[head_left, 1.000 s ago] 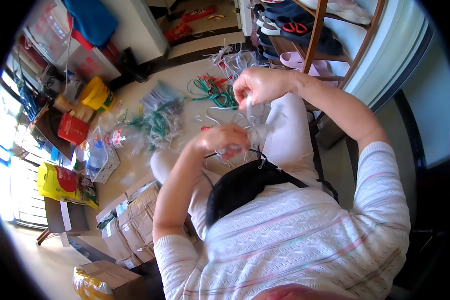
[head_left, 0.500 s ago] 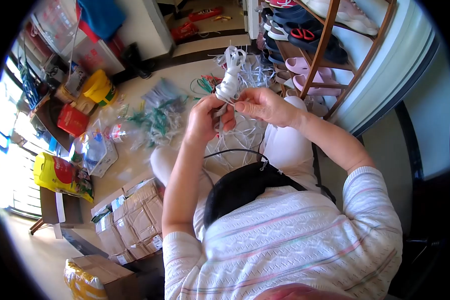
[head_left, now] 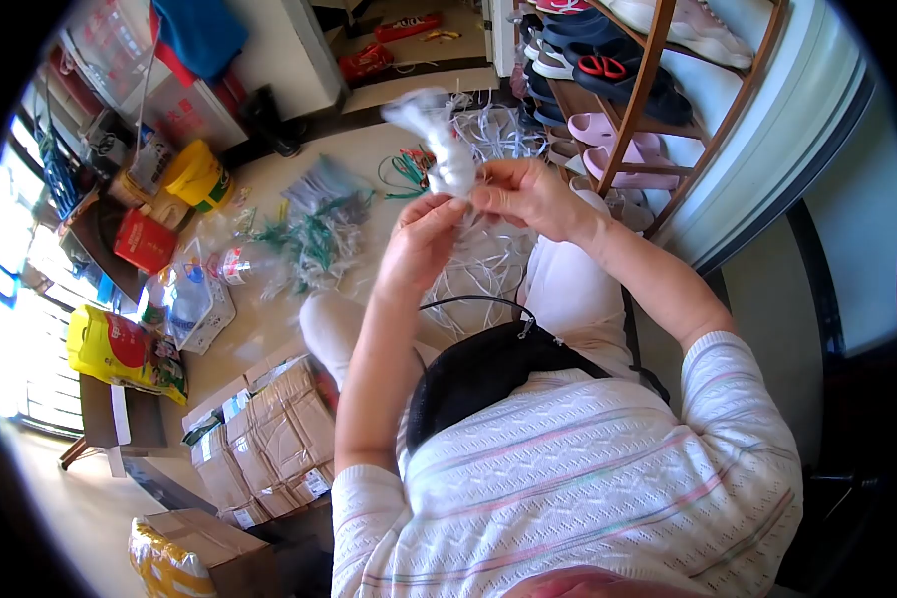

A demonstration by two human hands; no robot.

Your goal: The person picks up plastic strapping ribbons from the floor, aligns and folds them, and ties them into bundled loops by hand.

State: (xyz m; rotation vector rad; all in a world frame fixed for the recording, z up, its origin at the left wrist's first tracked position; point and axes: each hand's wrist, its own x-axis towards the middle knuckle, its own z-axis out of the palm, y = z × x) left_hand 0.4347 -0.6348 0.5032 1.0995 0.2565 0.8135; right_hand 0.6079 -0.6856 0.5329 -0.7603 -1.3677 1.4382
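A bundle of white cord (head_left: 450, 159) stands up from between my two hands, its looped top smeared by motion. My left hand (head_left: 424, 231) is closed at the lower end of the bundle. Close beside it, my right hand (head_left: 530, 199) pinches at the bundle's right side with thumb and fingers. Loose white strands (head_left: 483, 264) lie on the floor below and behind the hands. Farther off are more white strands (head_left: 503, 135) and some green cord (head_left: 404, 171).
Green and white tangled cords (head_left: 319, 224) lie left of my hands. A shoe rack (head_left: 628, 120) stands at the right. Taped cardboard (head_left: 274, 439), a yellow bag (head_left: 125, 349), a red container (head_left: 147, 244) and a yellow bucket (head_left: 199, 177) are at the left.
Both hands came together and raised the white bundle upright. Since the last earlier frame, its looped top has swung left and my left hand has shifted slightly.
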